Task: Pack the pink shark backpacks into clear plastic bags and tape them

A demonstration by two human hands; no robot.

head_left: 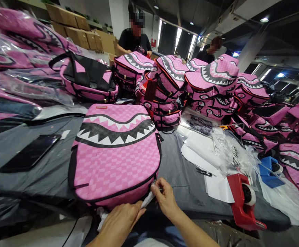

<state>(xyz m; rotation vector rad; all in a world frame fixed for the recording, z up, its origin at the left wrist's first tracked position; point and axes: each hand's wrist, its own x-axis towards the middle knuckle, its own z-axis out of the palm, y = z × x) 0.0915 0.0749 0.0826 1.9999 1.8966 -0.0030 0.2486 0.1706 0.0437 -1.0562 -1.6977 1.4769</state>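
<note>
A pink checkered backpack [118,161] with a black-and-white shark-mouth print lies front side up on the dark cloth before me. At its near edge my left hand [125,216] is closed, with a thin white strip [147,200] coming out between its fingers. The strip looks like soft paper or film; I cannot tell which. My right hand [166,199] pinches at the strip's upper end, close by the backpack's lower right corner. Its fingertips hide what else may be in the pinch. More white material [102,218] shows beside my left hand, under the backpack's edge.
A black phone [31,152] lies left. Stacked pink backpacks [170,75] stand behind, plastic-wrapped ones [18,51] at far left. To the right are white papers [203,151], black snips [204,172], a red tape dispenser [244,202] and a blue one [271,171]. Two people work beyond.
</note>
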